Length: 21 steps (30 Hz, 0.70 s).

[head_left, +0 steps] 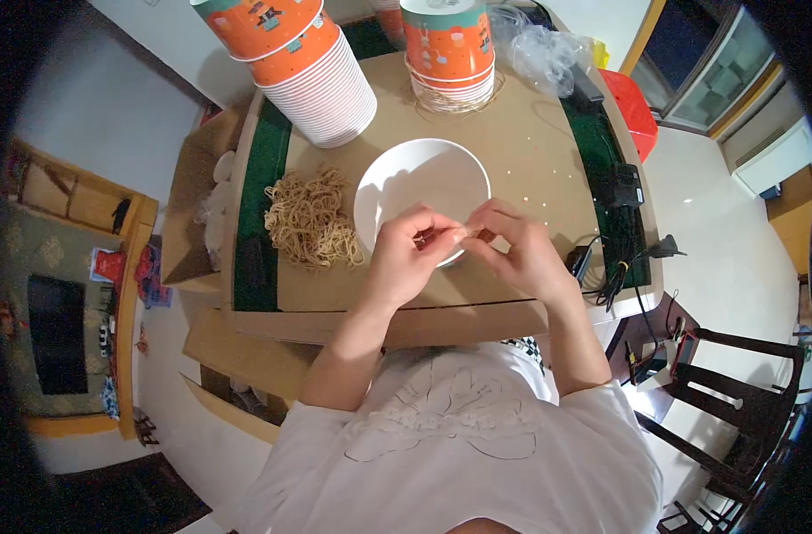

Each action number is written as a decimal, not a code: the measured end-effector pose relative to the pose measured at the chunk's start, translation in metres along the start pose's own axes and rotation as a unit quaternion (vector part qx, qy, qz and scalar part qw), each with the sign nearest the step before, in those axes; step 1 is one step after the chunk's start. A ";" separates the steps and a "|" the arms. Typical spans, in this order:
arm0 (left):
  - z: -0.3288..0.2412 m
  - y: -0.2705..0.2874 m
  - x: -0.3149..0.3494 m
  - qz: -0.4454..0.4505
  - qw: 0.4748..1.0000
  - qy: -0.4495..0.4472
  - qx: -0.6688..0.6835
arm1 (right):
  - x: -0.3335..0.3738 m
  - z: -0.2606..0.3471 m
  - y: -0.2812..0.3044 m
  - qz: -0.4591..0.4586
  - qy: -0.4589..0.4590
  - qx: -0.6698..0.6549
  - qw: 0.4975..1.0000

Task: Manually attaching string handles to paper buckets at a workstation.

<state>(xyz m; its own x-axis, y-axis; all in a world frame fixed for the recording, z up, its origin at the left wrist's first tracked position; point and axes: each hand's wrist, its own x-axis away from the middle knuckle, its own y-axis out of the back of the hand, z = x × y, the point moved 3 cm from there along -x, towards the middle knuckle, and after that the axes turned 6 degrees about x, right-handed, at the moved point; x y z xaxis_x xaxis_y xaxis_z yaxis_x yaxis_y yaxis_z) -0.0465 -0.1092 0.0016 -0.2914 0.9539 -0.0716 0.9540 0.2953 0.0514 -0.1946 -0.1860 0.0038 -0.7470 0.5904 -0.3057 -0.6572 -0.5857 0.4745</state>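
My left hand point(415, 252) and my right hand point(514, 249) meet over the near rim of a white round bowl or bucket point(415, 169). Both are closed in a pinch, fingertips nearly touching. Whatever sits between them is too small to make out. To the left of the bowl lies a loose heap of tan string point(310, 221), tangled in loops; neither hand touches it. Behind the bowl, a stack of orange-and-white paper buckets point(321, 93) leans to the left. Another short stack point(450, 58) stands at the back, with thin tan strands looped round its base.
Brown cardboard point(521, 133) covers the tabletop, with small white specks on its right side. Black cables and adapters point(621, 191) line the right edge. Clear plastic bags point(548, 58) lie at the back right, near a red stool point(631, 111). An open cardboard box point(192, 205) stands left.
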 end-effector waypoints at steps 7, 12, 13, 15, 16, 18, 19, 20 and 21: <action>-0.024 0.017 -0.015 -0.027 0.996 -0.057 0.058 | -0.001 -0.010 -0.005 0.002 -0.010 -0.063 0.998; -0.010 0.022 -0.015 -0.051 0.993 -0.060 0.093 | -0.001 -0.010 -0.002 0.000 0.015 0.012 1.000; -0.011 0.023 -0.014 -0.052 0.992 -0.063 0.091 | -0.001 -0.009 -0.003 -0.005 0.023 0.039 0.999; -0.013 0.022 -0.009 -0.076 0.989 -0.059 0.109 | 0.000 -0.007 -0.004 -0.016 0.031 0.051 0.998; -0.014 0.023 -0.007 -0.077 0.989 -0.059 0.109 | 0.000 -0.006 -0.004 -0.027 0.039 0.063 0.997; -0.016 0.026 -0.004 -0.015 0.999 -0.041 0.004 | 0.001 -0.008 -0.002 -0.003 0.006 0.040 0.999; -0.022 0.029 0.000 -0.008 1.000 -0.012 -0.021 | 0.002 -0.010 -0.001 0.021 -0.026 0.017 0.999; -0.029 0.036 0.003 0.016 0.995 -0.024 -0.094 | 0.004 -0.010 0.004 0.023 -0.029 0.015 0.999; -0.034 0.046 0.006 0.038 0.985 -0.035 -0.167 | 0.004 -0.010 0.011 0.036 -0.008 0.011 0.999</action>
<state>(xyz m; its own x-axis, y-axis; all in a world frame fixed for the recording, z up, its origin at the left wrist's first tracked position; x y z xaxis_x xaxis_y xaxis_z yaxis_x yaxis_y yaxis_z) -0.0068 -0.0879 0.0370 -0.2026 0.9715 -0.1228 0.8936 0.2347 0.3826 -0.2059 -0.1958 -0.0001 -0.7906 0.5556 -0.2575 -0.5990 -0.6145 0.5134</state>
